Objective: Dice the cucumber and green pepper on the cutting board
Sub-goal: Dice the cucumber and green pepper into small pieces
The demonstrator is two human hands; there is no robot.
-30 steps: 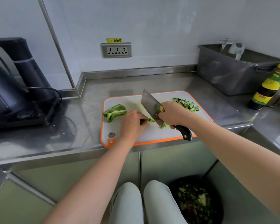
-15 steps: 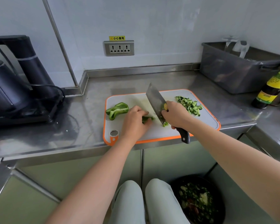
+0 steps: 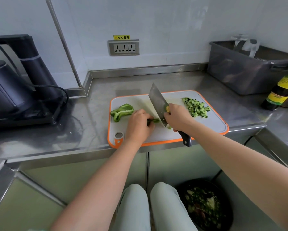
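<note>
Sideways lies pepper strip (image 3: 154, 120), cleaver (image 3: 157, 100) pointing away

I'm looking at a steel counter (image 3: 156, 82) that is carrying everything here. The board (image 3: 206, 124), white with an orange rim, is lying flat at the counter's front edge. Left of the board, well apart, a black kettle unit (image 3: 15, 90) is standing, its cable (image 3: 64, 97) looping on the side nearer the board. Behind and right of the board a grey tub (image 3: 239, 72) is sitting near the wall. Farther right of the board, a dark bottle (image 3: 279, 92) with a yellow label is standing upright.
</note>
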